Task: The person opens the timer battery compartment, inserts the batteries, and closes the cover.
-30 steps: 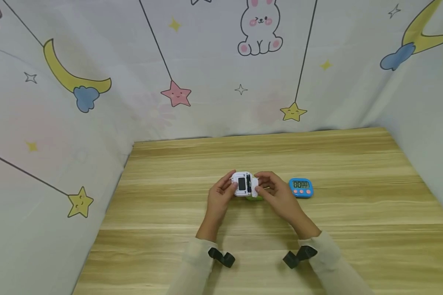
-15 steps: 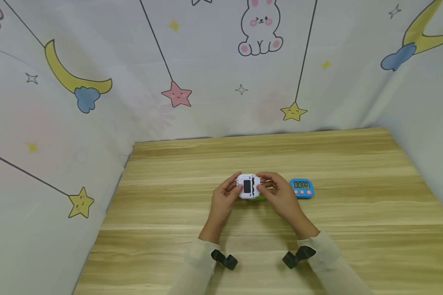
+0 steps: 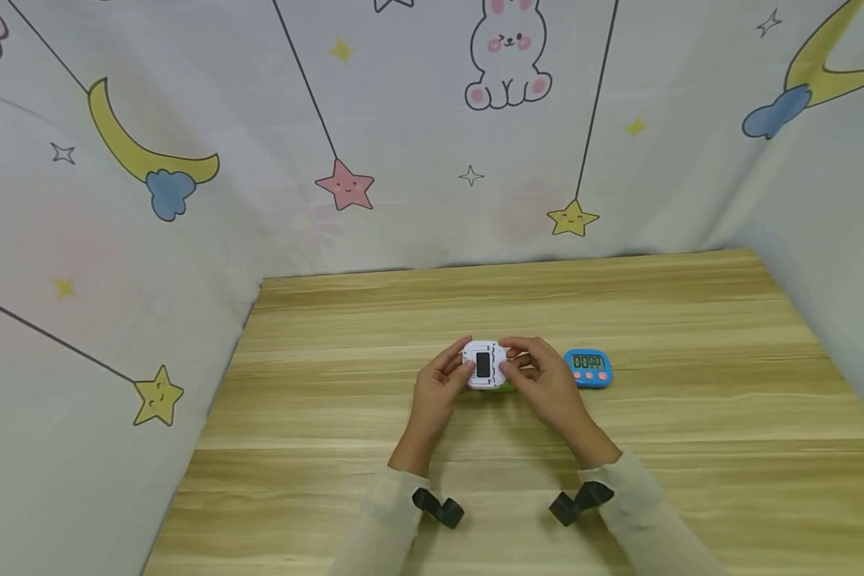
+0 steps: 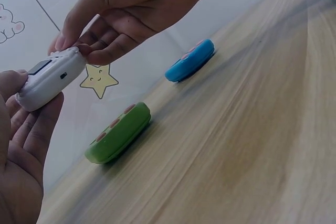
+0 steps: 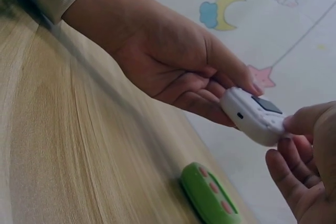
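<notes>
A white digital timer (image 3: 483, 365) is held above the table, its back turned up with a dark rectangle on it. My left hand (image 3: 435, 392) grips its left edge, thumb on the back face. My right hand (image 3: 547, 388) pinches the right edge, where a white battery cover (image 3: 501, 366) lies against the body. In the left wrist view the right hand (image 4: 142, 3) reaches in from above. Below the white timer, a green timer (image 5: 210, 195) with pink buttons lies on the table, mostly hidden in the head view. Right of my right hand lies a blue timer (image 3: 588, 368).
The wooden table (image 3: 317, 384) meets a white cloth backdrop (image 3: 418, 216) printed with moons, stars and a rabbit at the back and sides. Black straps with small camera mounts (image 3: 439, 508) sit on both sleeves.
The white timer and my left hand have moved slightly right. Its battery cover, earlier slid out with the dark battery slot showing, now sits against the body and covers most of that slot.
</notes>
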{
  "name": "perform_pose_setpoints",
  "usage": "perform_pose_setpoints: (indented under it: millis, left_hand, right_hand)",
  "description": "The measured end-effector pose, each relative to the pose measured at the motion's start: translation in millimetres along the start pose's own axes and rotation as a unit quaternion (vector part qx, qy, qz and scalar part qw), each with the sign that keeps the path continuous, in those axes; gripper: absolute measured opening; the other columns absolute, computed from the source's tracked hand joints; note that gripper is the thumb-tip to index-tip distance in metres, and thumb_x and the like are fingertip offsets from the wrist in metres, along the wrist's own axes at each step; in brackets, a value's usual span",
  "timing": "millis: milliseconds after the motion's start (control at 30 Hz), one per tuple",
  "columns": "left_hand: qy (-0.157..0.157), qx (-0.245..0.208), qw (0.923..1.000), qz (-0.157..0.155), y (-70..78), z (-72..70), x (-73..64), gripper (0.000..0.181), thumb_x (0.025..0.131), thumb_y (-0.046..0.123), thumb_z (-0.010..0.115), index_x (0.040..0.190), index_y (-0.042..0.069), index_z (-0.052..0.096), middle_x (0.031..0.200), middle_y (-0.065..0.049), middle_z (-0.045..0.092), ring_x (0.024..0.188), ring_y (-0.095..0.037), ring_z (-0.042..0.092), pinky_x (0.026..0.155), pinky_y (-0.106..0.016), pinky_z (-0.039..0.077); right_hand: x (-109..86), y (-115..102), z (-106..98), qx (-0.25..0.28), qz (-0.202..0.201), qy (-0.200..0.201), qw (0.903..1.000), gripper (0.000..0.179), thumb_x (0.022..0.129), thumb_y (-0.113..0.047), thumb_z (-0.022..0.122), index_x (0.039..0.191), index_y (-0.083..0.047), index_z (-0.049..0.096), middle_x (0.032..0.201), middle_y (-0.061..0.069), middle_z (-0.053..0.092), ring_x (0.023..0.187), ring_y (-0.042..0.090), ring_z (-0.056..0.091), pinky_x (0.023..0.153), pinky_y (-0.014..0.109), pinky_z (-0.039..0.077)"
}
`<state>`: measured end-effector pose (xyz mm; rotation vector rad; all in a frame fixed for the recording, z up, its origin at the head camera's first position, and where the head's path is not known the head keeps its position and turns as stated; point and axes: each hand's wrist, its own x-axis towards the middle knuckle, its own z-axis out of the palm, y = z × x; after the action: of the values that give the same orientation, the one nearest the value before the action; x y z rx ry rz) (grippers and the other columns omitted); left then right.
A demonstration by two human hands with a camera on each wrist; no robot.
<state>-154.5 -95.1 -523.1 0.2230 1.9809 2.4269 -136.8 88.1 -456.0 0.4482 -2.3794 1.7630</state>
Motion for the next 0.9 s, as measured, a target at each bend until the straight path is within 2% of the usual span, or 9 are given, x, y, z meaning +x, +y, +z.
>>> perform_pose_setpoints:
  millis: [233,433,533,733,900]
  left_hand:
    - [-0.003,-0.006,0.9998,-0.019,4.7,-0.8,-0.9,0.043,0.096,0.003,0.061,0.138,0.000,0.053,0.120,-0.022,0.063,0.098,-0.015,0.066,0.079,-0.027,0.056]
    - [-0.004,-0.005,0.9999,-0.014,25.2,5.0,-6.7,0.042,0.096,0.004,0.061,0.136,-0.002,0.054,0.118,-0.022,0.064,0.098,-0.014,0.066,0.079,-0.027,0.056]
    - [-0.002,-0.004,0.9999,-0.010,28.1,6.5,-7.5,0.041,0.095,0.003,0.061,0.136,-0.003,0.054,0.118,-0.023,0.064,0.097,-0.014,0.066,0.078,-0.026,0.056]
    - [-0.003,-0.006,0.9998,-0.018,9.1,1.4,-2.1,0.043,0.095,0.002,0.061,0.138,-0.002,0.052,0.121,-0.023,0.063,0.099,-0.014,0.066,0.078,-0.027,0.057]
    - [0.003,-0.006,0.9999,-0.009,2.8,1.6,-1.0,0.043,0.095,0.004,0.062,0.137,0.001,0.054,0.120,-0.022,0.064,0.098,-0.015,0.066,0.076,-0.027,0.057]
  right_hand:
    - [-0.7,0.0,2.0,-0.016,-0.007,0.003,0.9998,0.029,0.090,0.003,0.067,0.119,0.003,0.063,0.099,0.018,0.060,0.087,0.026,0.062,0.071,0.030,0.057]
    - [0.0,0.7,2.2,-0.007,0.003,0.004,1.0000,0.029,0.090,0.002,0.067,0.118,0.005,0.061,0.095,0.016,0.060,0.084,0.025,0.062,0.069,0.026,0.057]
    - [0.4,6.6,3.0,-0.010,0.005,0.006,0.9999,0.027,0.090,0.000,0.067,0.116,0.004,0.063,0.095,0.015,0.061,0.084,0.025,0.062,0.068,0.027,0.056]
    - [1.3,37.0,7.0,-0.016,-0.015,0.022,0.9995,0.027,0.089,-0.006,0.071,0.116,-0.003,0.067,0.096,0.010,0.064,0.084,0.023,0.062,0.067,0.025,0.056]
    - [0.6,40.1,7.5,-0.043,-0.042,0.044,0.9972,0.026,0.087,-0.013,0.074,0.113,-0.011,0.070,0.093,0.001,0.064,0.083,0.014,0.063,0.067,0.022,0.056]
